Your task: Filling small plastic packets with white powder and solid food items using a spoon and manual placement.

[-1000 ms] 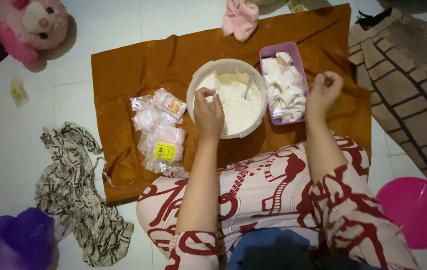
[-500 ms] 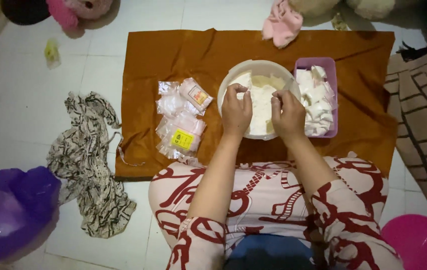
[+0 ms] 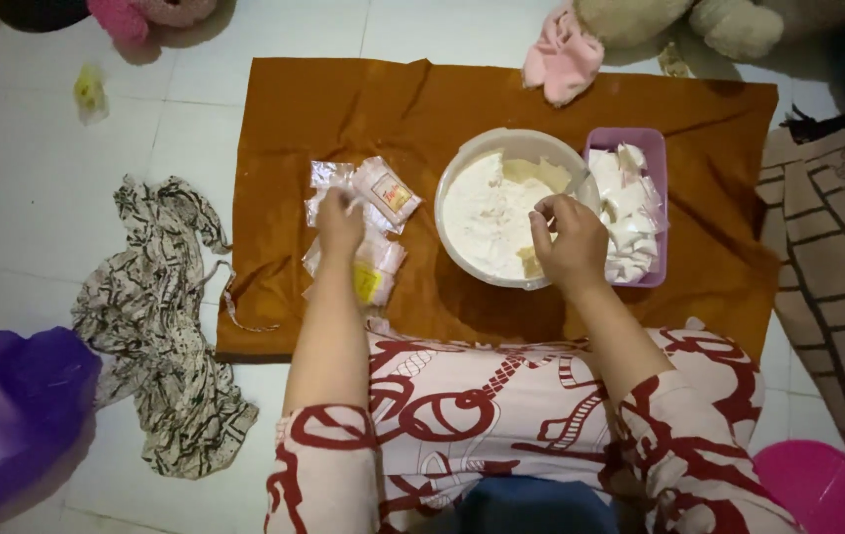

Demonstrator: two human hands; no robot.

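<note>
We see the left hand (image 3: 340, 222) reaching over the pile of small clear plastic packets (image 3: 363, 232), its fingers curled down onto the topmost crinkled sachet — the fingertips seem pinched on the film, though we cannot tell how firmly. The packets are thin, glossy and wrinkled, some showing a yellow or reddish label, and they lie heaped on the left part of the cloth, just beside the bowl. The right hand (image 3: 569, 242) hovers over the near rim of the bowl, fingers bent and drawn together as if closed on something small; what it holds, if anything, is hidden from us. The round white bowl (image 3: 462, 168) is smooth plastic and holds a mound of soft white powder (image 3: 487, 213), matte and finely grained, with a paler yellowish patch toward the far side. Touching the bowl on its right stands a rectangular purple plastic tub (image 3: 652, 143) filled with crumpled white wrappers (image 3: 625, 203). All of this rests on a rust-orange cloth (image 3: 343, 104) with a slight sheen, spread flat on the pale tiled floor (image 3: 37, 198). Farther out we find a rumpled black-and-white patterned fabric (image 3: 160, 326) to the left, a purple plastic bag (image 3: 7, 405) at the lower left, a pink round lid or basin (image 3: 823, 489) at the lower right, a brown brick-patterned mat (image 3: 838, 277) on the right — and plush toys (image 3: 640, 20) along the far edge.
</note>
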